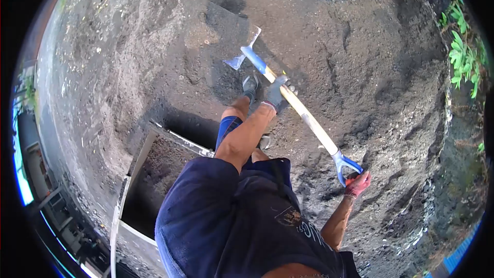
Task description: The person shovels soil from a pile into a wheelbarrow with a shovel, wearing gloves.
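Note:
A shovel (314,122) with a pale wooden shaft and blue fittings slants across the view. My left hand (279,91), in a grey glove, is wrapped round the shaft just behind the blue socket. My right hand (358,184), in a reddish glove, is closed on the blue D-shaped handle (346,163) at the near end. The blade (236,63) points to the upper left; its back edge and corners show, and dark soil (226,38) hides the rest. My feet, one in a grey shoe (250,83), stand beside the shaft.
A box with pale edges (138,154) stands at my left, with soil in it. Loose dark earth (334,62) spreads all round, rising in lumps at the right. Green leaves (459,56) border the right side. A building with shelving (43,175) lies at the far left.

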`<action>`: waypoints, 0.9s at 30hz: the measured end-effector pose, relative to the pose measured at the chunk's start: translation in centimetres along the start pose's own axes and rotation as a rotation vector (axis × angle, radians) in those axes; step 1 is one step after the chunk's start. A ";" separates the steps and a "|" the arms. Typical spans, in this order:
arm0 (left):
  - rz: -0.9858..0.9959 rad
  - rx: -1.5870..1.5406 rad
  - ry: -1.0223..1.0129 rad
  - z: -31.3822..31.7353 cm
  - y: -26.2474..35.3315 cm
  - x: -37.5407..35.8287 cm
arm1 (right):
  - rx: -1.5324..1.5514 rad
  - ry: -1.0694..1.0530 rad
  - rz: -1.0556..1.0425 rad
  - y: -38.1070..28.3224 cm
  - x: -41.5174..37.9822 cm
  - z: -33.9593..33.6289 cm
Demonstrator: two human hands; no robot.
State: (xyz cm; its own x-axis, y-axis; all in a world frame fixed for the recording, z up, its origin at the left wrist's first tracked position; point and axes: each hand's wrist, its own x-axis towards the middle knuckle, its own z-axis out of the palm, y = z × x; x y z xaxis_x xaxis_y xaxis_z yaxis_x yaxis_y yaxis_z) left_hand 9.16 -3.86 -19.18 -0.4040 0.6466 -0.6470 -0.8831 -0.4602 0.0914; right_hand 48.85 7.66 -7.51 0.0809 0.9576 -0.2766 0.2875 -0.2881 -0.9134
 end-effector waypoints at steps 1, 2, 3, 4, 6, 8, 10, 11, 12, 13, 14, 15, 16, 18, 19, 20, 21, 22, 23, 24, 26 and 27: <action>0.077 -0.065 -0.020 -0.4 1.7 -1.6 | 0.047 -0.112 -0.027 -0.2 2.0 0.7; 0.163 -0.131 -0.035 -1.2 3.2 -3.4 | 0.092 -0.233 -0.043 -0.3 4.0 2.0; 0.246 -0.199 -0.021 -2.1 4.8 -5.6 | 0.088 -0.349 -0.094 -1.8 3.9 4.2; 0.336 -0.268 -0.014 -4.0 6.1 -7.3 | 0.090 -0.398 -0.090 -1.5 4.9 6.1; 0.495 -0.374 -0.066 -5.7 8.4 -14.6 | 0.003 -0.499 -0.244 -4.4 1.4 11.3; 0.728 -0.378 0.002 -10.3 10.0 -20.4 | -0.174 -0.782 -0.504 -4.5 0.9 14.4; 0.861 -0.576 0.026 -13.4 11.2 -26.8 | -0.323 -0.842 -0.865 -5.4 -2.1 17.9; 0.949 -0.603 -0.169 -15.4 11.6 -28.7 | -0.231 -0.948 -0.913 -8.1 -6.1 19.5; 0.992 -0.646 -0.245 -16.1 12.0 -30.6 | -0.141 -1.052 -0.960 -9.9 -8.8 20.5; 1.049 -0.646 -0.275 -16.5 12.5 -31.9 | -0.138 -1.069 -0.971 -10.4 -9.9 21.4; 1.103 -0.647 -0.308 -16.6 12.9 -32.7 | -0.119 -1.075 -0.999 -10.8 -10.7 22.1; 1.113 -0.634 -0.291 -16.4 13.6 -33.0 | -0.098 -1.077 -1.026 -11.1 -11.2 22.4; 1.121 -0.621 -0.274 -16.2 14.1 -33.3 | -0.095 -1.084 -1.040 -11.4 -11.1 22.3; 1.075 -0.621 -0.276 -15.0 14.4 -32.7 | -0.099 -1.079 -1.139 -12.0 -10.3 22.3; 1.047 -0.627 -0.284 -14.3 14.3 -32.1 | -0.099 -1.076 -1.145 -12.6 -10.1 21.9; 1.014 -0.637 -0.289 -13.5 14.0 -31.3 | -0.141 -1.014 -1.126 -13.7 -9.8 21.4; 0.984 -0.622 -0.274 -12.6 13.5 -30.6 | -0.183 -0.949 -1.107 -14.7 -9.3 20.8; 0.948 -0.621 -0.249 -11.5 13.0 -30.0 | -0.189 -0.939 -1.116 -15.6 -8.2 20.1; 0.903 -0.626 -0.185 -10.3 12.6 -29.5 | -0.216 -0.922 -1.097 -16.4 -6.9 19.5; 0.860 -0.630 -0.120 -9.4 12.0 -29.0 | -0.242 -0.906 -1.076 -17.1 -6.2 18.8; 0.759 -0.686 -0.147 -8.3 11.3 -27.8 | -0.262 -0.877 -1.189 -19.3 -6.5 18.0; 0.777 -0.705 -0.173 -7.8 11.0 -27.6 | -0.281 -0.856 -1.294 -20.4 -6.8 18.2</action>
State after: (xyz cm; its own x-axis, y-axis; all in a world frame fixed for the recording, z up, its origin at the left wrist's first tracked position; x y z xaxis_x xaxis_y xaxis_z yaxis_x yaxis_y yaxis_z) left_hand 12.49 -31.52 -6.23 -0.8749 0.0756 -0.4784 -0.0523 -0.9967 -0.0618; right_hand 25.08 6.93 7.54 -0.8643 0.2292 0.4477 -0.1000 0.7940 -0.5996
